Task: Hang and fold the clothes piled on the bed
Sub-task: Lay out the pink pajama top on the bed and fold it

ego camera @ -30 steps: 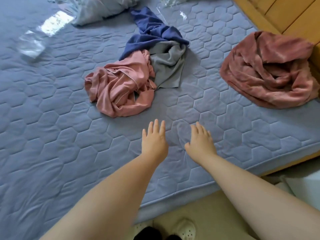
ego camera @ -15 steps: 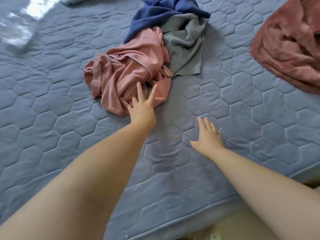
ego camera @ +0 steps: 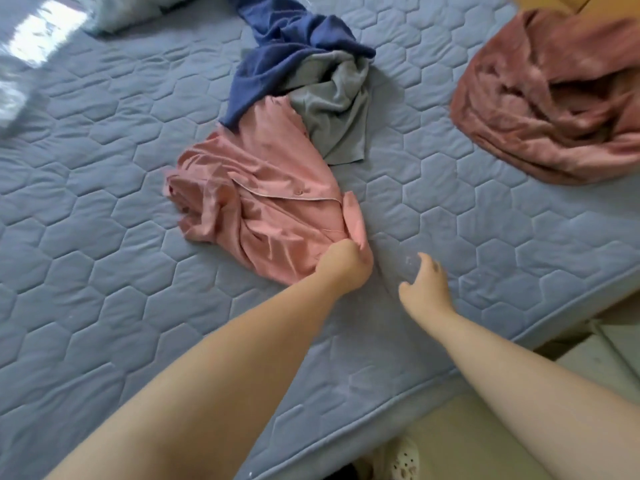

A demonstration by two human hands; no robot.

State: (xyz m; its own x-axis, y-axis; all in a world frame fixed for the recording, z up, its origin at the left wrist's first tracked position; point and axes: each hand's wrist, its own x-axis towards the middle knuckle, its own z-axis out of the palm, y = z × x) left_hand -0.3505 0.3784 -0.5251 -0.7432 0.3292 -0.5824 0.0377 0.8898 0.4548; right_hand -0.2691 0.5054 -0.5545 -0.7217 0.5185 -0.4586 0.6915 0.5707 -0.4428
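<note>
A crumpled pink button shirt (ego camera: 263, 199) lies on the blue quilted bed (ego camera: 104, 209). My left hand (ego camera: 344, 263) is closed on its near right corner. Behind it, a grey garment (ego camera: 336, 109) and a dark blue garment (ego camera: 284, 53) lie tangled together, touching the pink shirt's far edge. My right hand (ego camera: 424, 285) hovers just right of the left one, over bare mattress, fingers loosely curled and holding nothing.
A rumpled dusty-pink fleece blanket (ego camera: 554, 95) sits at the bed's right side. A pale bundle (ego camera: 138, 12) lies at the far top left. The bed's front edge (ego camera: 346, 427) runs diagonally below my arms, with floor and a white clog (ego camera: 403, 460) beneath.
My left hand went from open and reaching toward the pink shirt to closed on its near corner. My right hand stayed open beside it.
</note>
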